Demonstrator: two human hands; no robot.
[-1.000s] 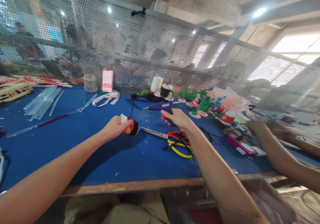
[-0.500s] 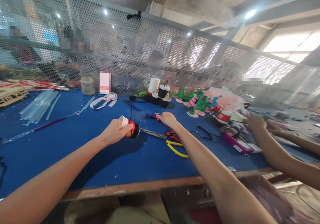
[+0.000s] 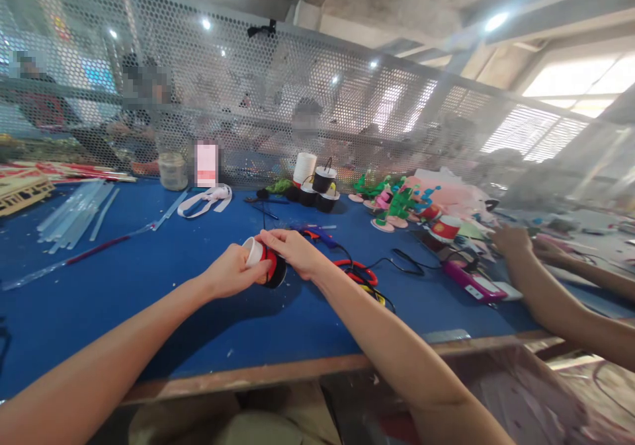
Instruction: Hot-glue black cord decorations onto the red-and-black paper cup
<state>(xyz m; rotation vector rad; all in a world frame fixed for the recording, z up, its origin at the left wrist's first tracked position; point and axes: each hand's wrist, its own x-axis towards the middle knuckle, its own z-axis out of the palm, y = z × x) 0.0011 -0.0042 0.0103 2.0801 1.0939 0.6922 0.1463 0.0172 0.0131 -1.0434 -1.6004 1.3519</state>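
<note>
My left hand is closed around a small paper cup with a white rim, a red band and a black base, held on its side just above the blue table. My right hand rests on top of the same cup, fingers curled over it. A blue glue gun lies on the table just behind my right hand, with its black cord trailing right. Red-handled scissors and yellow-handled pliers lie beside my right forearm.
Clear glue sticks lie at the far left, with a glass jar and white strap behind. Black and white cups and green-pink decorations stand by the mesh screen. Another person's hands work at the right near a pink phone.
My right hand set the blue glue gun down on the table and moved left onto the cup. My left hand kept hold of the cup throughout.
</note>
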